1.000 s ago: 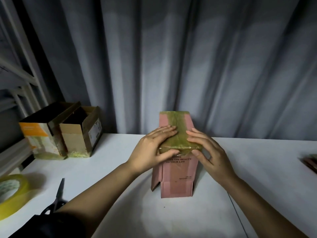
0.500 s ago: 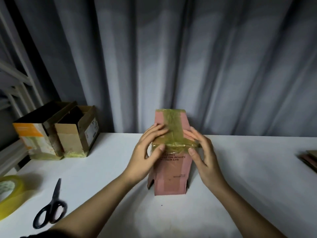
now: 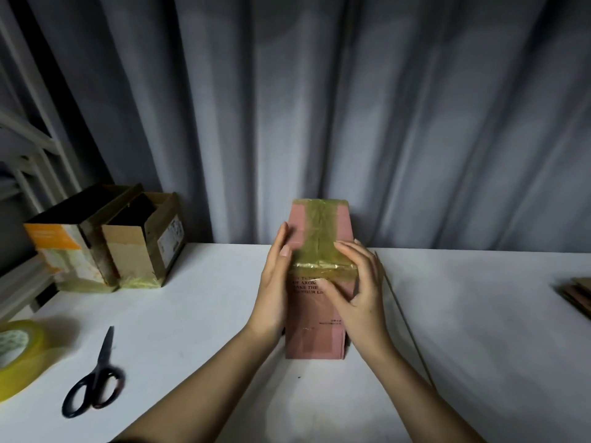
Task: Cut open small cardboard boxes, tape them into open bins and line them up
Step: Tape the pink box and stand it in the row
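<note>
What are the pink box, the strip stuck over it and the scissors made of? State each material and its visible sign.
Pink box: seemingly matte printed cardboard, with folded edges and dull surface.
Strip: likely glossy yellowish plastic tape; it wrinkles and glints.
Scissors: dark blades, probably metal; black handles, probably plastic, though too blurred to be sure.

The scene was dim, lit from above and in front — the white table (image 3: 198, 314) caught most of the light while the grey curtain (image 3: 415, 123) fell into dark folds. The scissors (image 3: 96, 382) were motion-blurred, and the shelf rails (image 3: 35, 145) bowed at the wide-angle edge.
</note>
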